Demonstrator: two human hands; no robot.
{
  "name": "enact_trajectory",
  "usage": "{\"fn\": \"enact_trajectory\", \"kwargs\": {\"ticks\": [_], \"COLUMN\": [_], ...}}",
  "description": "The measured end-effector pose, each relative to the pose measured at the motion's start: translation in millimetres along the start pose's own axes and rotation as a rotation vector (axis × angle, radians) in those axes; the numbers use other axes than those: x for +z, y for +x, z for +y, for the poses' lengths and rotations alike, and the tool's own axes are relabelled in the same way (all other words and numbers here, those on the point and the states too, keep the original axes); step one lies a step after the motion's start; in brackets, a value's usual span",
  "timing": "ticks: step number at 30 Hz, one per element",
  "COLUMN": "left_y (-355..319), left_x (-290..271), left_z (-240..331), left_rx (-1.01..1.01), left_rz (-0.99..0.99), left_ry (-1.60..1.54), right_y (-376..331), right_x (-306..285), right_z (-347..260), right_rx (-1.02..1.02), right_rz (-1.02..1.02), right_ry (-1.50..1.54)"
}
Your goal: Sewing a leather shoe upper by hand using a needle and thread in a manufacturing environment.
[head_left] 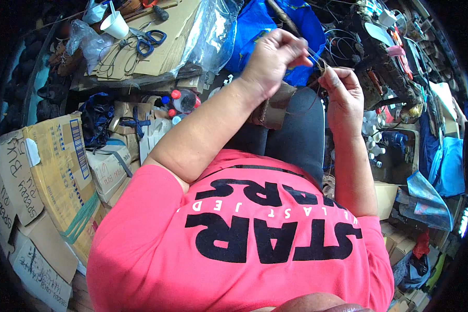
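My left hand (pixel 276 58) is raised over my lap with its fingers pinched together. To its right, my right hand (pixel 343 93) pinches too, thumb against forefinger. A thin light cord (pixel 321 63) runs between the two sets of fingertips, and a fine strand loops down from it. Exactly what each fingertip grips is partly hidden. Below the left wrist, a brown piece (pixel 276 108) that looks like leather or fabric rests between my thighs. Behind my hands lies a bright blue bag (pixel 252 32) with a wooden stick (pixel 285 18) across it.
Flattened cardboard (pixel 179 36) at the far left bears blue-handled scissors (pixel 150 41) and a white cup (pixel 114 25). Red-capped bottles (pixel 184 100) stand by my left forearm. Cardboard boxes (pixel 57 166) are stacked at left. A cluttered bench (pixel 385 67) and small bottles (pixel 372 138) lie at right.
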State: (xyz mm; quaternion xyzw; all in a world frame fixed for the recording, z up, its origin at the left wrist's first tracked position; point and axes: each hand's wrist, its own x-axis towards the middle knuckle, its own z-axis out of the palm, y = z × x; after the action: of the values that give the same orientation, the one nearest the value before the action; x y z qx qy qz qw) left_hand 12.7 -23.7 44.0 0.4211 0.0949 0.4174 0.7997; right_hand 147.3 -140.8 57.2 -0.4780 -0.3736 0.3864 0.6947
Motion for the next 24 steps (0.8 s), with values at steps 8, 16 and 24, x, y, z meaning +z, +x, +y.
{"fn": "enact_trajectory", "kwargs": {"ticks": [8,16,24], "left_y": [4.0,-11.3,-0.6], "left_x": [-16.0,-111.7,-179.8], "left_z": [61.1,140.2,154.9], "left_rx": [-0.15,0.24,0.349], "left_rz": [-0.294,0.147,0.474], "left_ry": [-0.615,0.207,0.491], "right_y": [-3.9,-9.4,-41.0], "right_x": [6.6,8.7,32.1], "right_z": [-4.5,27.0,43.0], "right_rx": [0.178,0.266,0.333], "right_rz": [0.105,-0.221,-0.559], "right_ry": [0.774,0.535,-0.128]}}
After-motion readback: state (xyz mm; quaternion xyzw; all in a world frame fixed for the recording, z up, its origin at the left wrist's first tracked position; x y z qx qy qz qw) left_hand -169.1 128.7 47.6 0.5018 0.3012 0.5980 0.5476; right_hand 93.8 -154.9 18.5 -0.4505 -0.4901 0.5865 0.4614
